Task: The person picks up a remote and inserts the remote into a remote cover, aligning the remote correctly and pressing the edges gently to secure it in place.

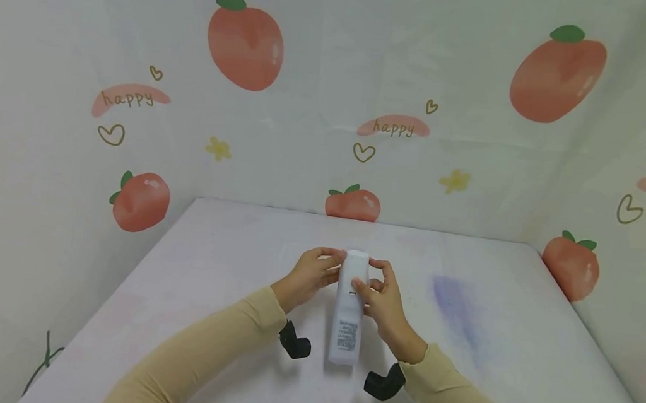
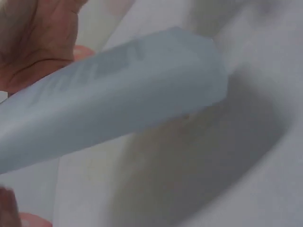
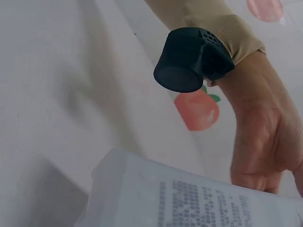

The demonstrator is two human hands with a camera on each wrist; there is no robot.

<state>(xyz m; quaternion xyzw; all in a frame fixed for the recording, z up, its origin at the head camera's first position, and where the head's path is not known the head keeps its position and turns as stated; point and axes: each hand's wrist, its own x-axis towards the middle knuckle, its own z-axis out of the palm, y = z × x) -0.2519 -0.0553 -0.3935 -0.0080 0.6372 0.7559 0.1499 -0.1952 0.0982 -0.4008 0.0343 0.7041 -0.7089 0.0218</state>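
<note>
A tall white bottle with squared sides and small grey print is held tilted over the table, its printed lower end toward me. My right hand grips its right side, with the thumb lying across the front. At the far end, the left hand holds the upper left edge between its fingertips. Close up in the left wrist view, the bottle casts a broad shadow beneath its lower end. Rows of print show on the bottle in the right wrist view, where the left hand appears behind it.
A white table with a purple smudge on its right lies under the hands. White curtains with printed fruit surround it on the back and sides. Black wrist cameras hang below the left cuff and the right cuff.
</note>
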